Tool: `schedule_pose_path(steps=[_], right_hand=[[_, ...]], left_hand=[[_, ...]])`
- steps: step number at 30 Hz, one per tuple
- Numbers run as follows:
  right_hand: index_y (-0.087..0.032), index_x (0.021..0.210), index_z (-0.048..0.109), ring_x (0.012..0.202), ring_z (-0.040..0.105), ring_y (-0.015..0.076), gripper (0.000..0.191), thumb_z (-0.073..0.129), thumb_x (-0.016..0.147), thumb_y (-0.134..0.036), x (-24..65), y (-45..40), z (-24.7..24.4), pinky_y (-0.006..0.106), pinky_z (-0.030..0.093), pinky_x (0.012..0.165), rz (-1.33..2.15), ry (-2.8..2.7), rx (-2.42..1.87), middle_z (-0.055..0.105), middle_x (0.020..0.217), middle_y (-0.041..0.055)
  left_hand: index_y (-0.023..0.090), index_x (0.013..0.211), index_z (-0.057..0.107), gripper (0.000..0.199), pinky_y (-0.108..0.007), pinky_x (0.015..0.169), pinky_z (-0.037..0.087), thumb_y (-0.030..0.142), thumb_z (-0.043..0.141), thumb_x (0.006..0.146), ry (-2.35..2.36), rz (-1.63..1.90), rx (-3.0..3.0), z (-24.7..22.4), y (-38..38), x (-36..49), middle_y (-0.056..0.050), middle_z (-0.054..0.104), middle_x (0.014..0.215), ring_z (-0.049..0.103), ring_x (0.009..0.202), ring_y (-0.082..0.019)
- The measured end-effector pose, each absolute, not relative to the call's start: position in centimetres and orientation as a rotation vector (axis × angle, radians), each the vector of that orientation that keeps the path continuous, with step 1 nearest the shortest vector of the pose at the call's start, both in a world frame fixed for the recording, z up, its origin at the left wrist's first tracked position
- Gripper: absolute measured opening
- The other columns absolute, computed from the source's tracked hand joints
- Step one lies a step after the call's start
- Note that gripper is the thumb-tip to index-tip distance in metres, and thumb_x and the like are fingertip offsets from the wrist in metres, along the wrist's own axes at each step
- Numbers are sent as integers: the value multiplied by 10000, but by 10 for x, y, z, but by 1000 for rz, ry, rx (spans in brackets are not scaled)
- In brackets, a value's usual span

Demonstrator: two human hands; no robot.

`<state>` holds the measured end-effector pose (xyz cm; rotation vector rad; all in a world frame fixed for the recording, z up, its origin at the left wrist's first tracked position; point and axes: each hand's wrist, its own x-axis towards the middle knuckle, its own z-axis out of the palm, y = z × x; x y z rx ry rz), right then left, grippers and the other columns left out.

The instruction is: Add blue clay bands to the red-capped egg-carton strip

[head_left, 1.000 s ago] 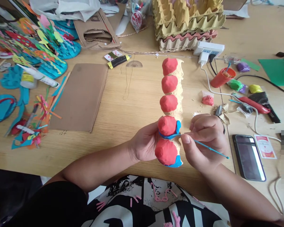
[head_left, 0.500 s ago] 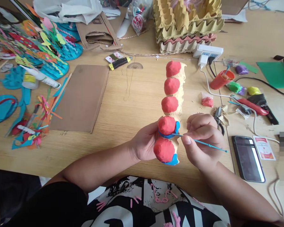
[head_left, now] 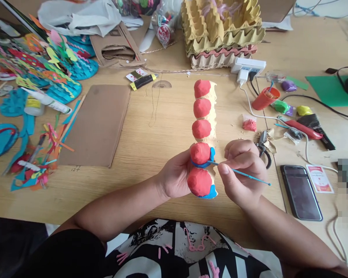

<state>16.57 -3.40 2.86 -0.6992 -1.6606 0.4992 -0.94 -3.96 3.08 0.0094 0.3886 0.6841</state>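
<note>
A strip of egg carton [head_left: 213, 127] stretches away from me, its several bumps covered in red clay [head_left: 201, 129]. My left hand [head_left: 176, 173] grips the strip from the left near its close end, fingers partly hidden beneath it. Blue clay [head_left: 211, 192] lies round the base of the nearest bump, and more blue clay curves around the second one. Between thumb and fingers, my right hand [head_left: 243, 170] pinches a thin blue stick tool [head_left: 249, 176]. The tool's tip touches the blue clay at the right of the second bump.
Brown cardboard [head_left: 95, 125] lies at the left beside paper scraps and glue bottles. Stacked egg trays [head_left: 223, 42] and a power strip [head_left: 249, 65] are at the back. On the right are a red cup [head_left: 265, 97], pliers [head_left: 263, 148], clay packets, a cable and a phone [head_left: 301, 193].
The view has shifted slightly. The far end of the carton strip has swung a little left and nearer, while the tool tip stays at the blue clay. Both hands keep their holds.
</note>
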Motion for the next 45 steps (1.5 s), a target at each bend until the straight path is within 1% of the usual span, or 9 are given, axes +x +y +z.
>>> schedule_pose_path(steps=[4, 9, 17, 24, 27, 30, 32, 38, 45], right_hand=[[-254, 867, 620, 753, 562, 167, 141, 731, 897, -172, 167, -33, 31, 358, 481, 658, 534, -1678, -666, 514, 814, -13], [-243, 874, 637, 772, 556, 165, 146, 752, 880, -154, 167, -34, 33, 361, 483, 679, 560, -1679, -623, 525, 822, -13], [-242, 885, 646, 787, 555, 158, 180, 747, 867, -94, 165, -35, 30, 355, 464, 688, 563, -1635, -665, 523, 844, -12], [-245, 866, 640, 792, 539, 162, 184, 734, 882, -87, 162, -37, 29, 363, 437, 702, 589, -1584, -716, 521, 831, -9], [-244, 854, 638, 800, 542, 164, 178, 734, 895, -100, 162, -37, 29, 367, 444, 713, 646, -1576, -723, 520, 828, -7], [-250, 845, 640, 816, 553, 171, 157, 734, 920, -149, 162, -37, 29, 374, 461, 727, 771, -1547, -694, 529, 839, 0], [-254, 845, 648, 825, 554, 177, 145, 735, 933, -181, 163, -37, 29, 376, 465, 728, 837, -1519, -673, 536, 851, 4], [-253, 855, 670, 833, 547, 163, 156, 738, 925, -130, 164, -36, 32, 368, 446, 749, 799, -1536, -703, 546, 853, -5], [-249, 851, 641, 804, 534, 159, 183, 734, 909, -103, 162, -35, 33, 368, 427, 736, 710, -1537, -736, 535, 833, -13]], left_hand=[[162, 779, 694, 184, -228, 539, 512, 300, 749, 888, 382, 679, 5, 29, -39, -11, -14, 657, 645, 628, 553, -137], [167, 739, 656, 207, -233, 514, 482, 290, 746, 879, 442, 669, 13, 31, -39, -12, -6, 624, 623, 595, 508, -132], [174, 736, 638, 249, -241, 522, 504, 336, 774, 867, 400, 636, 36, 31, -41, -10, -1, 601, 611, 586, 518, -135], [165, 769, 640, 256, -265, 568, 551, 343, 807, 845, 370, 626, 89, 30, -42, -11, 12, 571, 628, 600, 563, -137], [164, 773, 642, 269, -258, 544, 525, 356, 820, 835, 379, 646, 97, 28, -41, -10, 13, 569, 636, 583, 552, -131], [175, 747, 615, 273, -240, 495, 458, 360, 782, 859, 424, 681, 95, 28, -40, -10, 23, 526, 596, 515, 494, -113], [179, 752, 612, 265, -236, 487, 443, 362, 766, 866, 438, 695, 95, 28, -40, -9, 22, 519, 593, 502, 484, -110], [182, 767, 619, 258, -258, 525, 513, 361, 783, 853, 413, 655, 81, 28, -41, -9, -2, 589, 637, 591, 544, -140], [187, 852, 698, 208, -292, 632, 589, 332, 844, 823, 381, 663, 68, 20, -44, -10, -14, 680, 734, 666, 656, -166]])
